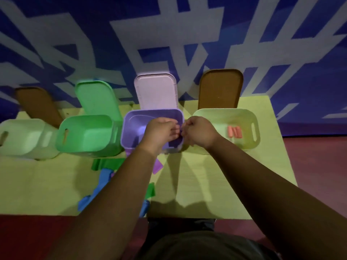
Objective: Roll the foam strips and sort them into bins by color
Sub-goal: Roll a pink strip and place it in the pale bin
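My left hand [159,131] and my right hand [199,132] meet fingertip to fingertip over the right side of the purple bin [131,117]. Both have curled fingers that pinch a small purple foam strip [181,130], of which only a sliver shows between them. The pale bin on the right [244,113] holds orange foam rolls [234,132]. The green bin [84,134] and the pale green bin at far left [26,137] show no foam inside. Loose green [105,164], blue [103,179] and purple [157,167] strips lie on the table under my left forearm.
The bins stand in a row on a yellow-green table [206,175]. Behind them lean a green lid [97,98], a pink lid [155,91] and two brown lids [219,89] against a blue patterned wall. The table's front edge is near my body.
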A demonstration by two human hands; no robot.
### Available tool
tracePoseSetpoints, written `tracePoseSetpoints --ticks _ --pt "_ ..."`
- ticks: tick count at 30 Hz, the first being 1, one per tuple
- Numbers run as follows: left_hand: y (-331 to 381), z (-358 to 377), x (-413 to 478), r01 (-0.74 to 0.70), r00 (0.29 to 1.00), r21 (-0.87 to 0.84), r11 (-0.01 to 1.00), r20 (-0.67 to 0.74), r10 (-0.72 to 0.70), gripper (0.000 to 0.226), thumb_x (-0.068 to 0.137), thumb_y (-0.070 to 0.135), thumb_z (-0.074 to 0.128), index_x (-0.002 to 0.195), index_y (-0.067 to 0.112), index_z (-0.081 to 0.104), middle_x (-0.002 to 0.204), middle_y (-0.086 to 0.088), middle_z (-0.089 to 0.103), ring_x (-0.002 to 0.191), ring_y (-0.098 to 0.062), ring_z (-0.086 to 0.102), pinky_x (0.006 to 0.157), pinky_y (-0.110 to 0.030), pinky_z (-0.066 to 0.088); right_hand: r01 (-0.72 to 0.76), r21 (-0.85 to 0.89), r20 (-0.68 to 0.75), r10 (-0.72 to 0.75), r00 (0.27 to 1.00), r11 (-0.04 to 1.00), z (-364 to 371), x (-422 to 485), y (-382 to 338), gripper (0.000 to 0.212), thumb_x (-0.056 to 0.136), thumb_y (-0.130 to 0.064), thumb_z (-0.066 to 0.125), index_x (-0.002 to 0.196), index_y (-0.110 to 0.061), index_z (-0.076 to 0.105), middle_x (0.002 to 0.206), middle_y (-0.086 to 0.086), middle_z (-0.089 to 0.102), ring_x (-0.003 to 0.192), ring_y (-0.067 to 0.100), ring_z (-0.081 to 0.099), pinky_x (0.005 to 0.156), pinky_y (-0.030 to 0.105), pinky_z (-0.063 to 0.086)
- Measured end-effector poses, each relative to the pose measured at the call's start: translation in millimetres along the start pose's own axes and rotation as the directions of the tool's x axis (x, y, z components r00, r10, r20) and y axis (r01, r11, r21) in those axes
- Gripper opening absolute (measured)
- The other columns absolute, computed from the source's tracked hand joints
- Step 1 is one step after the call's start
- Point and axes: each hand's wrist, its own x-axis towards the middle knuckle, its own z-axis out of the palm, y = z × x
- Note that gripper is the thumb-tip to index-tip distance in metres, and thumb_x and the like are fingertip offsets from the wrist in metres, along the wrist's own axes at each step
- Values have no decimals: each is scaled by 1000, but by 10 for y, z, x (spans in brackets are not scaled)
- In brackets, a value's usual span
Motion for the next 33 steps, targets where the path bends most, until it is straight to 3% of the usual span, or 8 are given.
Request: tracePoseSetpoints --ticks 5,10,14,16,18,20,23,33 --pt "-70 -763 -165 22 992 -48 999 -121 -28 17 108 2 59 93 7 65 82 -15 67 69 -25 65 56 -24 61 45 -17 110 -43 993 999 675 -21 -311 14 100 -10 59 93 -19 68 93 10 76 71 21 71 63 34 63" --pt "-335 -1434 -199 88 972 -25 996 -215 -91 23 110 7 56 90 15 63 82 -9 64 66 -22 59 53 -30 56 88 -121 229 -59 972 989 1287 -26 -459 14 95 -7 60 89 -4 72 91 20 79 78 35 78 76 50 67" --pt "-738 -1839 -178 124 957 132 983 -277 -84 13 108 11 58 105 9 71 84 -7 70 66 -19 63 49 -21 52 95 -192 349 -22 937 977 1662 -42 -451 23 98 2 57 83 -9 70 98 29 77 68 33 72 62 38 57" --pt "-972 -1992 -119 132 956 289 948 -288 -46 17 103 10 64 113 5 77 91 -16 77 75 -30 71 59 -27 58 108 -291 404 19 915 951 1813 -13 -389 17 97 3 58 99 -1 74 102 24 77 75 33 72 63 35 55" --pt "-1183 -2103 -77 162 957 488 858 -288 -17 20 100 12 67 113 9 82 109 -18 81 102 -34 76 88 -37 61 101 -379 399 64 915 920 1941 6 -326 22 97 -3 59 113 -2 74 103 16 77 79 27 72 67 35 61" --pt "-1349 -2142 -83 192 955 557 808 -297 -22 27 98 6 66 121 7 79 124 -15 78 120 -32 71 104 -36 54 82 -417 406 105 908 905 2062 37 -247 26 99 -7 59 121 -6 73 113 17 77 91 29 74 85 43 65" --pt "-1529 -2165 -78 192 952 570 799 -306 -10 38 95 -1 62 129 8 74 131 -12 76 127 -30 67 106 -29 49 52 -439 433 160 887 897 2203 47 -159 29 99 -8 62 126 -9 71 124 15 74 111 33 74 95 46 62" --pt "-1644 -2227 -29 129 963 710 692 -258 84 51 91 -9 60 138 7 69 140 -21 53 124 -43 61 113 -38 45 19 -444 445 202 872 896 2389 95 -42 31 101 -8 61 131 -7 69 125 17 73 90 22 66 94 43 63"
